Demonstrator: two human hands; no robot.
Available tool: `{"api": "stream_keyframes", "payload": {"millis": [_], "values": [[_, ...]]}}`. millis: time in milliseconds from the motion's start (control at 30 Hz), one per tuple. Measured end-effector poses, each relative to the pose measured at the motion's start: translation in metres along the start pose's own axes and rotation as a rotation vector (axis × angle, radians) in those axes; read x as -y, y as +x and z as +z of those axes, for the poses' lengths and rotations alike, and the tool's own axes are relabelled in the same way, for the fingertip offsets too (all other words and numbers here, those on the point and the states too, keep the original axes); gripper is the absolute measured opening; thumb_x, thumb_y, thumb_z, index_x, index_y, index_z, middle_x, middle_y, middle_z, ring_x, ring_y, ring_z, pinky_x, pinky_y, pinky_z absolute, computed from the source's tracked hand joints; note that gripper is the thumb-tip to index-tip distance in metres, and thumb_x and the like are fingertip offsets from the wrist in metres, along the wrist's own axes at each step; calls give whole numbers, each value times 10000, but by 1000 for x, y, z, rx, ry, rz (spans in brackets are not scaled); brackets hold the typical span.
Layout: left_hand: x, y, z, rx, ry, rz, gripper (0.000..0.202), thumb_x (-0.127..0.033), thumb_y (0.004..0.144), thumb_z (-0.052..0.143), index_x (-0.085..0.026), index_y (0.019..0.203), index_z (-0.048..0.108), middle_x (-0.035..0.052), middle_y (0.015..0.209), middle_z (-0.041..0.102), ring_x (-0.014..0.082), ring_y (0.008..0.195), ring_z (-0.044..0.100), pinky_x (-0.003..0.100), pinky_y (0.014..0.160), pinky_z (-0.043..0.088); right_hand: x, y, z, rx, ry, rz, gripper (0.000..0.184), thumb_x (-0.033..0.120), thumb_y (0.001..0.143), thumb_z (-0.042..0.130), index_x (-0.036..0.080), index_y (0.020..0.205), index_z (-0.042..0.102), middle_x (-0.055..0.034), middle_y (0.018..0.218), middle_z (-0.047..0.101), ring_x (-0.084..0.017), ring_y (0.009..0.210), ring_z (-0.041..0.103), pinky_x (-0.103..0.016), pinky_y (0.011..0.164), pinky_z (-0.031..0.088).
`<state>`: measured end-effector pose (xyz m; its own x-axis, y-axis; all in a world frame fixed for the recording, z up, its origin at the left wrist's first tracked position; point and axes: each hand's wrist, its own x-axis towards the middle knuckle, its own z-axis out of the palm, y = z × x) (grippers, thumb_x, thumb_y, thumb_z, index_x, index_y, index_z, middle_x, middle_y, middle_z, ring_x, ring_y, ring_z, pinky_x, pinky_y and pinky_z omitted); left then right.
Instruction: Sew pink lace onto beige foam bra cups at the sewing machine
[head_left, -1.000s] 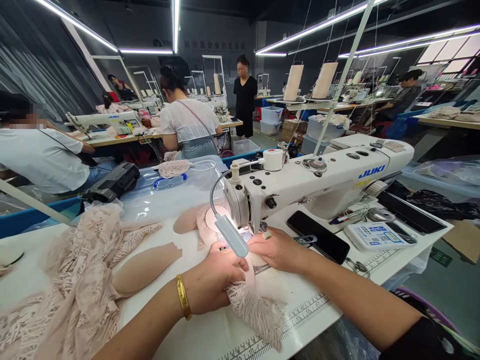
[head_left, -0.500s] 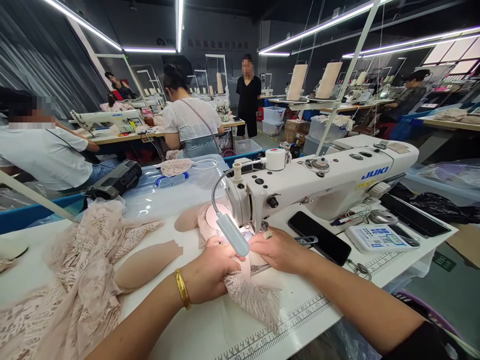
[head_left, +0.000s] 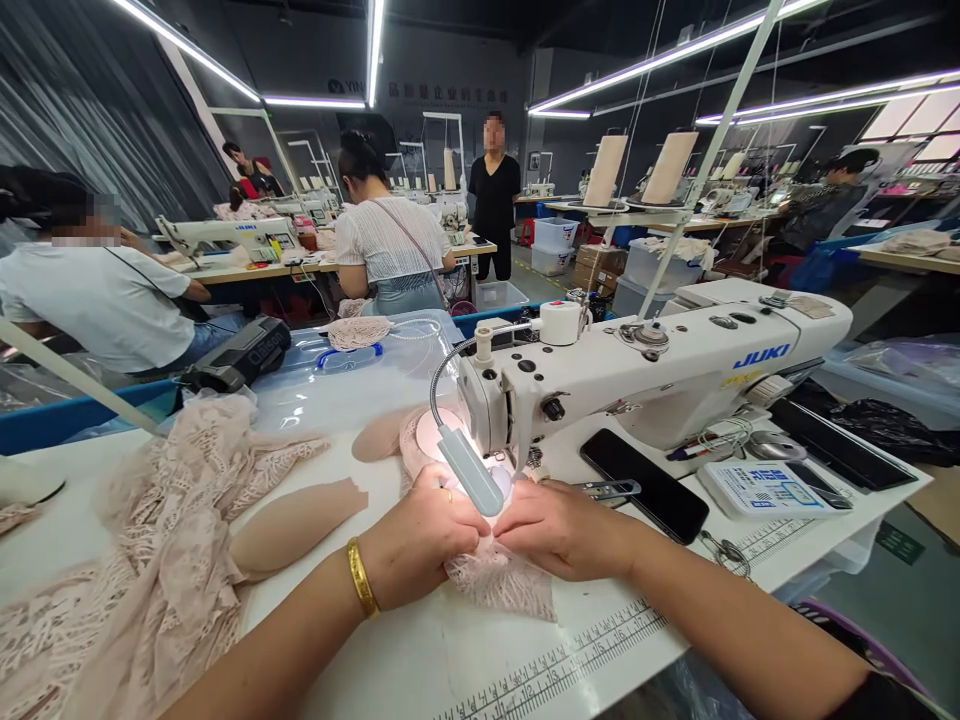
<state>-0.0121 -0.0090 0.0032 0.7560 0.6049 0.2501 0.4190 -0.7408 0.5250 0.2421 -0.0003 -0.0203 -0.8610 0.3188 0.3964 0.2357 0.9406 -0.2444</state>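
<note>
My left hand (head_left: 424, 540) and my right hand (head_left: 564, 530) are both closed on a beige lace piece (head_left: 499, 582) in front of the needle of a white JUKI sewing machine (head_left: 660, 370). The fingertips of the two hands nearly meet over the fabric. A small gooseneck lamp (head_left: 471, 470) hangs just above my hands and lights the fabric. I wear a gold bangle on my left wrist. Part of the lace lies hidden under my hands.
A heap of beige lace (head_left: 165, 560) and a foam cup (head_left: 296, 525) lie left. A black phone (head_left: 643, 484), snips (head_left: 609, 490) and a control panel (head_left: 761, 488) sit right of my hands. Several people work at tables behind.
My right hand has drawn back from the needle toward me and closed in on my left hand. The hanging lace has been gathered up under both hands.
</note>
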Motion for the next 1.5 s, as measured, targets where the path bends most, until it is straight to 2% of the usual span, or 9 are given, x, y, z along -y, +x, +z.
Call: {"api": "stream_keyframes", "payload": {"millis": [100,267,467,633,767,1033,1167,1333,1500], "values": [[2,0,2,94,303,153,214,1,692,535,-200,621,550,-16,690,658,190,716,546,407,902,317,1,-2,3,-9,19,-62,218,73,900,517,225,919,672,-6,920,752,-186,783,517,-326,727,389],[6,3,2,39,496,194,204,-1,700,549,-197,646,563,-16,714,658,183,741,571,446,974,320,-1,-3,4,-13,-34,-32,208,60,884,504,211,884,646,1,873,729,-179,773,500,-317,686,364],[9,9,4,-58,558,197,186,-26,759,587,-207,722,607,-6,738,654,201,802,610,514,1052,321,-4,-2,2,-14,-86,38,202,89,911,465,213,815,593,-8,770,658,-179,716,459,-304,649,310],[-1,17,4,-219,593,317,232,4,859,520,-209,832,610,-6,798,678,196,856,624,553,1113,334,-7,-4,5,-13,-153,159,189,53,804,449,217,765,534,6,683,551,-177,656,392,-300,630,292],[-3,19,7,-265,673,329,256,9,899,523,-197,756,570,-28,715,623,162,744,595,548,1089,408,-10,-7,8,1,-199,253,205,62,807,459,214,861,586,-11,699,564,-201,692,424,-310,648,319],[-5,26,15,-357,771,276,198,-9,905,601,-189,824,602,14,830,674,193,846,645,474,946,540,-13,-9,7,-3,-134,454,264,87,906,465,196,1070,641,-52,800,650,-234,816,567,-326,755,439],[-7,29,16,-376,826,244,195,-9,898,614,-194,836,610,31,863,686,227,945,663,458,925,559,-16,-6,7,-9,-96,530,264,93,919,460,184,1059,665,-84,906,688,-250,908,619,-348,819,475],[-4,29,20,-390,839,254,270,17,898,576,-202,740,577,16,788,673,216,879,676,445,886,574,-16,-2,6,-8,-71,636,270,118,936,446,163,1087,665,-94,953,697,-243,898,640,-357,824,489],[-11,27,14,-287,689,217,309,15,899,481,-195,1024,670,73,1016,732,233,1012,679,459,992,542,-16,-5,7,6,-94,602,278,116,940,425,152,1089,657,-105,937,697,-250,926,636,-357,820,488]]}}
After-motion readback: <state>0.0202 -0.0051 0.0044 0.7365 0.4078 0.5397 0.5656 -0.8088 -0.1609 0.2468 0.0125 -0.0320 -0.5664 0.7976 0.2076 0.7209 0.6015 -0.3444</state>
